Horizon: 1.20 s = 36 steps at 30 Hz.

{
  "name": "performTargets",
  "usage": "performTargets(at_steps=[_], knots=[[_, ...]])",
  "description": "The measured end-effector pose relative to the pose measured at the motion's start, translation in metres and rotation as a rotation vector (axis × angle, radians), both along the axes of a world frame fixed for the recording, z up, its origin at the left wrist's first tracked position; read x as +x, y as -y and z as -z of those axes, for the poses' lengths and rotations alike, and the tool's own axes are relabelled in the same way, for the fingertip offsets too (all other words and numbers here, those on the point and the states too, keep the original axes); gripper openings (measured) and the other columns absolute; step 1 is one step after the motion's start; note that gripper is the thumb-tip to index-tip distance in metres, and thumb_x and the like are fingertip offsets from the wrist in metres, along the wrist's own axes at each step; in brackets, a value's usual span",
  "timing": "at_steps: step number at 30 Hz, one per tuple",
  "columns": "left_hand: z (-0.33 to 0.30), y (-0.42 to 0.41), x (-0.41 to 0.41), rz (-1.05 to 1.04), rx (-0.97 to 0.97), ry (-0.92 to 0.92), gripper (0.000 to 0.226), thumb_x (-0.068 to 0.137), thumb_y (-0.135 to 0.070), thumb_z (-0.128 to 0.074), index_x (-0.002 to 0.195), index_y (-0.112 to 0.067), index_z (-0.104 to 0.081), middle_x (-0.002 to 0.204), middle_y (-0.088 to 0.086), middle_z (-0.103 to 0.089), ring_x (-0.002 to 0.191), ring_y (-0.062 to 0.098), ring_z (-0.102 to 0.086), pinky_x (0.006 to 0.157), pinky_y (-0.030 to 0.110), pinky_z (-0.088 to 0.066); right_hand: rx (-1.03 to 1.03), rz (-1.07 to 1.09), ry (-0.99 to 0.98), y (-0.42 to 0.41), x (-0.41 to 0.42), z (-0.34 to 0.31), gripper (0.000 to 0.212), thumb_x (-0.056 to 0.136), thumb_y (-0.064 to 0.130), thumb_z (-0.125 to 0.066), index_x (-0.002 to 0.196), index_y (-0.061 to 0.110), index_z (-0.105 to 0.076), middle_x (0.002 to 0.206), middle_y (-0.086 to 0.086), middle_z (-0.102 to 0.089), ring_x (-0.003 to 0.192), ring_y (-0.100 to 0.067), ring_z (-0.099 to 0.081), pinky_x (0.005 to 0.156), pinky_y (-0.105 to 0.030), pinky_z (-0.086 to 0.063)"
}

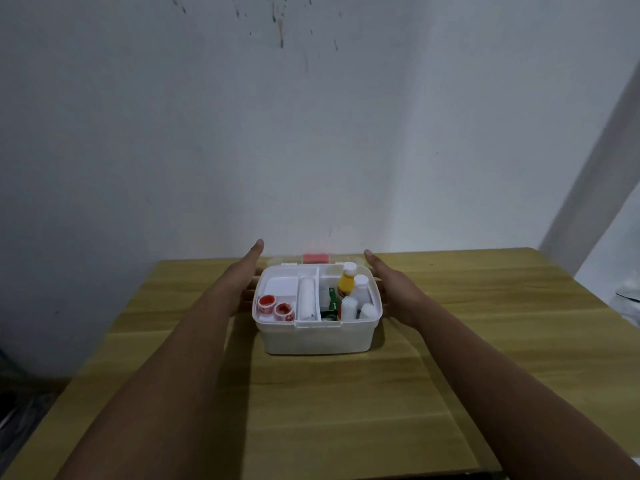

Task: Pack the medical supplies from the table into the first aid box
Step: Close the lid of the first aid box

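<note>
A white first aid box (317,337) stands open in the middle of the wooden table (311,410). Inside lie two red-centred tape rolls (275,306), a white bandage roll (306,301), a green item (332,303), a yellow bottle (345,284) and several white bottles (360,289). The lid with a red handle (316,258) lies behind the box, blurred. My left hand (247,275) stretches flat along the box's left side. My right hand (391,285) stretches flat along its right side. Both have fingers extended and hold nothing.
A white wall rises just behind the table's far edge. A grey post (595,174) leans at the right. Something white and crumpled (627,299) sits off the table's right edge. Dark clutter lies on the floor at lower left.
</note>
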State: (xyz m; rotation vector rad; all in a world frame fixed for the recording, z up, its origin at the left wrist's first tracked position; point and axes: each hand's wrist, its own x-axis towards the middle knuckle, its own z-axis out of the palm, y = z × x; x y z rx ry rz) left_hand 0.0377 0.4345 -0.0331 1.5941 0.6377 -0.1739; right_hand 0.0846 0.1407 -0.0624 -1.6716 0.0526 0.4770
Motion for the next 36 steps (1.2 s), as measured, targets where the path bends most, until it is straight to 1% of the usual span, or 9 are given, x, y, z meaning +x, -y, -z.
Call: performTargets(at_steps=[2, 5, 10, 12, 15, 20, 26, 31, 36], knots=[[0.005, -0.007, 0.012, 0.013, -0.071, -0.019, 0.079, 0.083, -0.084, -0.049, 0.109, -0.010, -0.058, 0.112, 0.015, -0.069, 0.106, 0.034, -0.068, 0.098, 0.049, -0.054, 0.009, 0.016, -0.059, -0.002, 0.013, 0.005, 0.083, 0.071, 0.086, -0.065, 0.118, 0.017, -0.070, 0.131, -0.031, -0.065, 0.094, -0.032, -0.058, 0.083, -0.046, -0.047], [0.014, -0.017, 0.030, 0.039, -0.061, -0.017, 0.079, 0.080, -0.086, -0.051, 0.100, -0.010, -0.062, 0.115, 0.013, -0.070, 0.108, 0.030, -0.067, 0.099, 0.048, -0.051, 0.045, 0.055, -0.108, -0.006, 0.029, 0.008, 0.066, 0.086, 0.074, -0.063, 0.110, 0.013, -0.067, 0.142, -0.028, -0.056, 0.115, -0.041, -0.067, 0.101, -0.051, -0.055], [0.026, -0.028, 0.050, 0.051, -0.048, -0.028, 0.089, 0.060, -0.093, -0.060, 0.093, -0.010, -0.061, 0.113, 0.018, -0.068, 0.111, 0.035, -0.069, 0.107, 0.051, -0.046, 0.084, 0.118, -0.107, -0.017, 0.053, 0.013, 0.058, 0.093, 0.063, -0.063, 0.106, 0.007, -0.071, 0.144, -0.031, -0.050, 0.133, -0.052, -0.053, 0.111, -0.067, -0.041], [0.028, -0.031, 0.056, 0.052, -0.045, -0.030, 0.098, 0.054, -0.094, -0.062, 0.100, -0.007, -0.066, 0.119, 0.020, -0.072, 0.113, 0.038, -0.070, 0.106, 0.052, -0.048, 0.047, 0.149, -0.079, -0.021, 0.059, 0.012, 0.063, 0.092, 0.063, -0.064, 0.112, 0.003, -0.070, 0.130, -0.030, -0.067, 0.107, -0.044, -0.068, 0.105, -0.056, -0.052], [0.024, -0.032, 0.058, 0.071, -0.003, -0.031, 0.113, 0.055, -0.096, -0.058, 0.118, -0.003, -0.071, 0.112, 0.017, -0.075, 0.100, 0.034, -0.071, 0.095, 0.044, -0.053, 0.011, 0.160, -0.050, -0.025, 0.064, 0.010, 0.070, 0.090, 0.065, -0.064, 0.116, 0.000, -0.070, 0.096, -0.015, -0.070, 0.085, -0.030, -0.063, 0.082, -0.041, -0.053], [0.001, -0.020, 0.049, 0.071, 0.039, 0.086, 0.081, 0.082, -0.085, -0.050, 0.108, -0.010, -0.069, 0.108, 0.012, -0.074, 0.100, 0.030, -0.070, 0.077, 0.038, -0.054, 0.040, 0.091, 0.001, -0.023, 0.062, -0.005, 0.078, 0.079, 0.078, -0.065, 0.119, 0.011, -0.070, 0.105, -0.007, -0.081, 0.102, -0.032, -0.071, 0.107, -0.057, -0.048], [-0.033, -0.006, 0.033, 0.061, 0.037, 0.223, 0.084, 0.084, -0.083, -0.050, 0.121, -0.009, -0.067, 0.108, 0.008, -0.077, 0.100, 0.027, -0.073, 0.093, 0.043, -0.056, 0.011, 0.182, 0.161, -0.018, 0.037, -0.048, 0.073, 0.083, 0.079, -0.059, 0.126, 0.021, -0.070, 0.116, -0.001, -0.075, 0.105, -0.022, -0.072, 0.090, -0.043, -0.056], [-0.053, 0.003, 0.007, 0.033, 0.048, 0.294, 0.089, 0.079, -0.087, -0.051, 0.126, -0.013, -0.067, 0.112, 0.004, -0.077, 0.104, 0.024, -0.073, 0.100, 0.048, -0.054, -0.056, 0.205, 0.353, -0.011, 0.005, -0.072, 0.079, 0.086, 0.080, -0.054, 0.137, 0.021, -0.066, 0.118, -0.001, -0.073, 0.102, -0.016, -0.069, 0.077, -0.036, -0.048], [-0.065, 0.014, -0.031, 0.027, 0.101, 0.376, 0.083, 0.082, -0.086, -0.048, 0.125, -0.018, -0.070, 0.116, -0.002, -0.075, 0.110, 0.018, -0.069, 0.101, 0.044, -0.052, -0.061, 0.209, 0.568, -0.004, -0.032, -0.081, 0.050, 0.094, 0.070, -0.053, 0.114, 0.028, -0.070, 0.110, 0.002, -0.074, 0.104, -0.020, -0.072, 0.079, -0.028, -0.049]])
